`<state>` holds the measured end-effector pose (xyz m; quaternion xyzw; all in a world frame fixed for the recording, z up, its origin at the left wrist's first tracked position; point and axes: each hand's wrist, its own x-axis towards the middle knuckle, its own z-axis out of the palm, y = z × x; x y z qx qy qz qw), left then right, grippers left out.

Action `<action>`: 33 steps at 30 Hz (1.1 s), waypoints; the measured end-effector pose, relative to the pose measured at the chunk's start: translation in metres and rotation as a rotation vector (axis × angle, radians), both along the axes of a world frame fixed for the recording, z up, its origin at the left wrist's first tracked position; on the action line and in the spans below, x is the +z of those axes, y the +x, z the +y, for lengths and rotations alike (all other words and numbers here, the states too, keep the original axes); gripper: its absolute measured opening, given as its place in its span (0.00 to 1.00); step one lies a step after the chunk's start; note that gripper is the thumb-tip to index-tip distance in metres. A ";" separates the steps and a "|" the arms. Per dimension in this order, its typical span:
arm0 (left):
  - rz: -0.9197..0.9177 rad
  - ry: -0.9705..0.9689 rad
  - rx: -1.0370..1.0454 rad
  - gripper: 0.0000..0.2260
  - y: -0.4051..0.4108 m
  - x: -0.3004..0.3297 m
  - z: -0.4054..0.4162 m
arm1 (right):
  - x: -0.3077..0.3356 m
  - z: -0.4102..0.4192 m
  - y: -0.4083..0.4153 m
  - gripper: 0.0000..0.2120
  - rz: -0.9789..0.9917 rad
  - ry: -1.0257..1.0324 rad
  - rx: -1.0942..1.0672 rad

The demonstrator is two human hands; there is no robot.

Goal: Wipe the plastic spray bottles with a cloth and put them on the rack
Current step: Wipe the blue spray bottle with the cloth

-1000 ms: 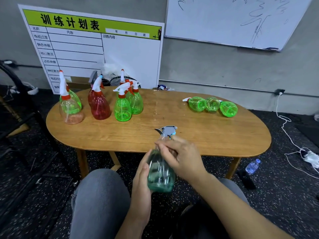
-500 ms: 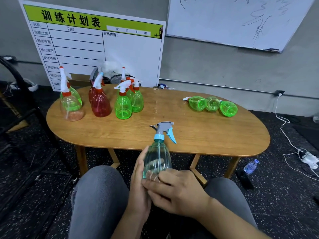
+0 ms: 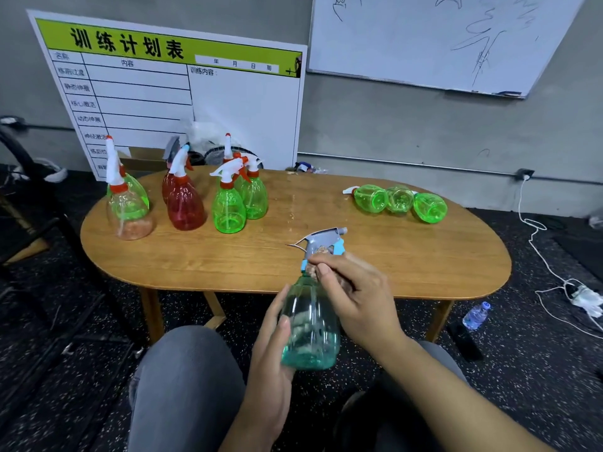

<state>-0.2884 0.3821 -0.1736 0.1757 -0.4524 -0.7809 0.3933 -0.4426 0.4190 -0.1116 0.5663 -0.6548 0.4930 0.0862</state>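
Note:
A teal spray bottle [image 3: 310,334] with a grey and blue trigger head is held over my lap, in front of the wooden table [image 3: 359,256]. My left hand [image 3: 272,347] grips its body from the left side. My right hand [image 3: 355,295] is curled round the bottle's neck just under the trigger. No cloth shows plainly in either hand. On the table's left stand several upright bottles: a clear one [image 3: 130,207], a red one [image 3: 184,203] and a green one [image 3: 228,210]. Three green bottles [image 3: 399,200] lie on their sides at the right.
A printed schedule board [image 3: 182,93] leans against the wall behind the table, and a whiteboard [image 3: 440,40] hangs to its right. A small water bottle [image 3: 475,316] and white cables [image 3: 554,275] lie on the floor at right. A dark frame [image 3: 29,203] stands at left.
My right hand has gone from the bottle's base up to its neck. The bottle has tilted slightly and stays in my left hand.

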 end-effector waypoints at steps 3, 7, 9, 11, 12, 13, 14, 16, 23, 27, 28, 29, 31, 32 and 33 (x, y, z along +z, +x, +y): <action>-0.032 -0.018 0.001 0.25 0.001 -0.002 0.000 | -0.005 -0.003 0.005 0.13 0.051 0.075 -0.018; -0.050 -0.028 0.068 0.21 0.003 -0.002 -0.001 | -0.016 0.001 0.022 0.13 0.050 0.075 -0.017; -0.041 0.004 0.090 0.21 0.003 -0.003 -0.001 | -0.023 0.011 0.033 0.11 0.103 0.045 0.036; -0.019 0.037 0.087 0.23 0.005 0.000 0.000 | -0.031 0.026 0.041 0.10 0.241 0.020 0.167; -0.004 0.048 0.088 0.23 0.006 0.002 0.001 | -0.036 0.033 0.043 0.10 0.347 0.014 0.235; 0.008 0.060 0.093 0.22 0.006 0.003 0.001 | -0.040 0.037 0.043 0.10 0.450 0.013 0.289; 0.020 0.072 0.101 0.22 0.006 0.005 0.001 | -0.042 0.039 0.042 0.10 0.527 0.013 0.323; 0.027 0.079 0.116 0.22 0.007 0.007 -0.001 | -0.039 0.039 0.038 0.11 0.596 0.015 0.349; -0.087 0.023 0.144 0.21 0.002 0.003 -0.004 | -0.012 0.000 0.018 0.15 0.229 0.082 0.033; -0.089 0.029 0.149 0.22 0.000 -0.001 -0.003 | -0.013 -0.010 0.018 0.16 0.093 0.102 -0.016; -0.084 0.031 0.153 0.20 0.000 -0.001 -0.003 | -0.015 -0.007 0.023 0.15 0.102 0.088 -0.015; -0.077 0.038 0.150 0.19 0.000 -0.002 -0.004 | -0.018 -0.002 0.027 0.15 0.127 0.074 -0.010; -0.060 0.069 0.139 0.19 0.000 -0.004 -0.006 | -0.027 0.011 0.036 0.13 0.218 0.047 0.053; -0.054 0.077 0.138 0.19 0.001 -0.005 -0.006 | -0.031 0.018 0.039 0.13 0.274 0.036 0.117; -0.049 0.082 0.143 0.20 0.002 -0.005 -0.006 | -0.036 0.024 0.040 0.12 0.332 0.027 0.188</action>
